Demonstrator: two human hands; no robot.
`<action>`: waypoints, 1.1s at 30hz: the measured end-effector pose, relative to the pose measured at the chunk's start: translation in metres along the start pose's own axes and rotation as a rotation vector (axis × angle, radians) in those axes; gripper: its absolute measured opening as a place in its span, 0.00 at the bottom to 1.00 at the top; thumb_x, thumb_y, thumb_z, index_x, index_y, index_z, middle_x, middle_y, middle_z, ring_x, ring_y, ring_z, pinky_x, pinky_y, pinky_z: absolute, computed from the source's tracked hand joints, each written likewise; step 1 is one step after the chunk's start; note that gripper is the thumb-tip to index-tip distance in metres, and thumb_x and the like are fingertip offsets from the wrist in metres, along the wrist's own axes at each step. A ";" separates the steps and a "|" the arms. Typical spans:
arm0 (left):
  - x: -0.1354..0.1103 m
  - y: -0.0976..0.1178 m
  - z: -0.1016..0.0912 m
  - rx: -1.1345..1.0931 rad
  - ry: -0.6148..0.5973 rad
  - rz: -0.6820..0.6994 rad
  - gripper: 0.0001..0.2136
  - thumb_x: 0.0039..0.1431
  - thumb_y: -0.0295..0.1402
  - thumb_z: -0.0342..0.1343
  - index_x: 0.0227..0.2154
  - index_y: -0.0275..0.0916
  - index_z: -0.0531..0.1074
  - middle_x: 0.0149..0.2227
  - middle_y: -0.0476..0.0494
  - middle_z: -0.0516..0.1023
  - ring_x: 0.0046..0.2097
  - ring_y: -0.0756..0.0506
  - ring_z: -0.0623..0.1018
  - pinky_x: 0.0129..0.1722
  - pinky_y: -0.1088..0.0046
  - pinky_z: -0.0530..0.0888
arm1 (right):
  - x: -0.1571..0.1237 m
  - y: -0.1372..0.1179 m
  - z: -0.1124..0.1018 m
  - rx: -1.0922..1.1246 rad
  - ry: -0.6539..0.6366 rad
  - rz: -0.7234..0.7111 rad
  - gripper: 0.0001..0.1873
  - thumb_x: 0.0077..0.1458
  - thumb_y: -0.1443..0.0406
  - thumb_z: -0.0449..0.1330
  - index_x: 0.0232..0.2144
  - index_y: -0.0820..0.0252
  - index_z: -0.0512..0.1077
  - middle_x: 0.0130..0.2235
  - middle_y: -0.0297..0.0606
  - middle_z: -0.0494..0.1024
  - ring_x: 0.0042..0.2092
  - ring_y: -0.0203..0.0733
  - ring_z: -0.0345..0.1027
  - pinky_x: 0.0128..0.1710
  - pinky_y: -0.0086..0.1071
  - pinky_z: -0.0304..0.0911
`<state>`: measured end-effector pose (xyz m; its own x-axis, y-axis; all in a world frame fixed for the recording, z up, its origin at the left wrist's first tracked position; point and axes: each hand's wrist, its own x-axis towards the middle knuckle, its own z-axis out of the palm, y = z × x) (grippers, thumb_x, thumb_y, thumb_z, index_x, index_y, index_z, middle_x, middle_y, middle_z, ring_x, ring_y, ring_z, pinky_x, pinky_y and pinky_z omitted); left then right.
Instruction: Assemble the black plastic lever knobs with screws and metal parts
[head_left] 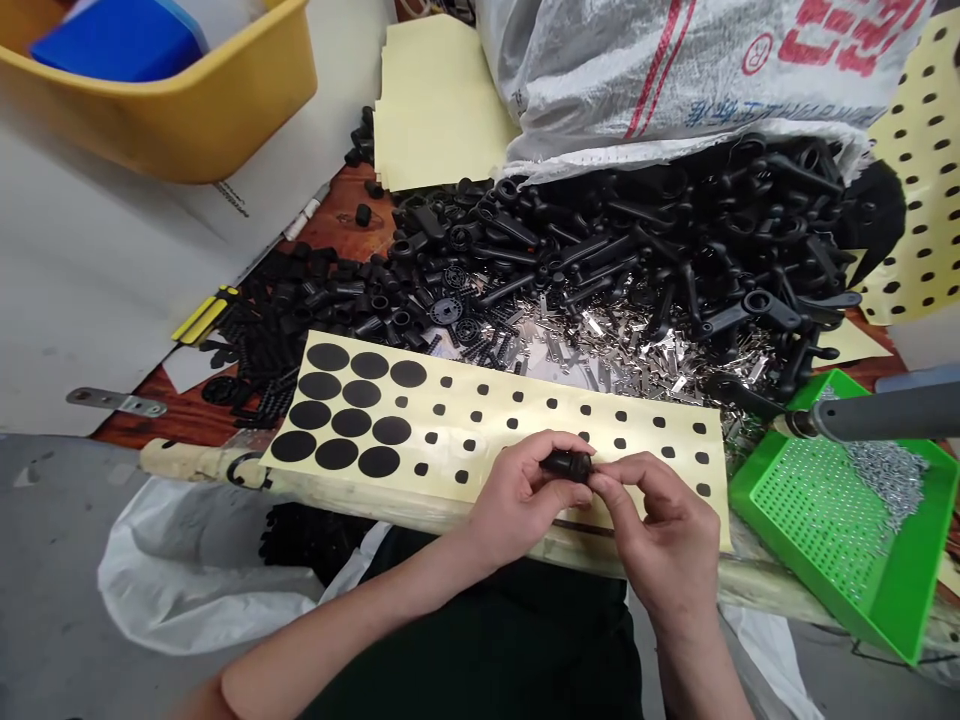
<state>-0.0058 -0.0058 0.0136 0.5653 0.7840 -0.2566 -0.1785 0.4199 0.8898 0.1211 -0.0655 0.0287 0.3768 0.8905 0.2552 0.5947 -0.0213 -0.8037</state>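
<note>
A small black plastic part [564,464], rounded like a knob, is gripped by my left hand [525,490] between thumb and fingers. At its right end, my right hand [660,515] pinches thumb and forefinger together; whatever lies between those tips is too small to make out. Both hands are over a pale yellow sticker sheet [491,425] along the table's front edge. Large black round stickers [334,453] fill the sheet's left part, and small black dots run across the rest.
Behind the sheet spread black plastic handles [592,245] and small metal clips [637,340]. A green tray [840,590] of screws stands at right, under a grey screwdriver barrel [892,412]. A yellow bin [172,120] is upper left; a white woven sack [675,80] lies behind.
</note>
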 end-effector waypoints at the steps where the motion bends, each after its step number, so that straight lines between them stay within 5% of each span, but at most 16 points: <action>1: 0.000 0.000 0.000 -0.008 -0.009 -0.010 0.11 0.46 0.23 0.58 0.35 0.36 0.72 0.32 0.47 0.75 0.32 0.49 0.76 0.35 0.73 0.75 | 0.000 0.000 -0.001 -0.010 -0.004 -0.021 0.06 0.52 0.67 0.61 0.23 0.57 0.72 0.25 0.33 0.76 0.28 0.36 0.71 0.29 0.29 0.65; 22: 0.004 -0.003 -0.004 -0.231 -0.098 -0.090 0.11 0.48 0.23 0.59 0.37 0.34 0.71 0.29 0.48 0.76 0.29 0.50 0.76 0.34 0.73 0.74 | 0.005 -0.006 -0.002 -0.193 0.018 -0.259 0.05 0.54 0.70 0.60 0.29 0.56 0.73 0.27 0.33 0.77 0.29 0.36 0.73 0.29 0.30 0.68; 33: 0.003 -0.002 -0.005 -0.235 -0.088 -0.028 0.10 0.50 0.24 0.59 0.37 0.35 0.70 0.32 0.48 0.73 0.30 0.51 0.75 0.35 0.73 0.73 | 0.004 -0.011 0.004 -0.137 0.073 -0.157 0.06 0.53 0.69 0.59 0.25 0.57 0.72 0.24 0.32 0.75 0.27 0.36 0.70 0.28 0.30 0.65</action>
<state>-0.0081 -0.0023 0.0094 0.6389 0.7319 -0.2371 -0.3378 0.5438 0.7683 0.1134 -0.0601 0.0363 0.3191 0.8525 0.4140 0.7396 0.0492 -0.6713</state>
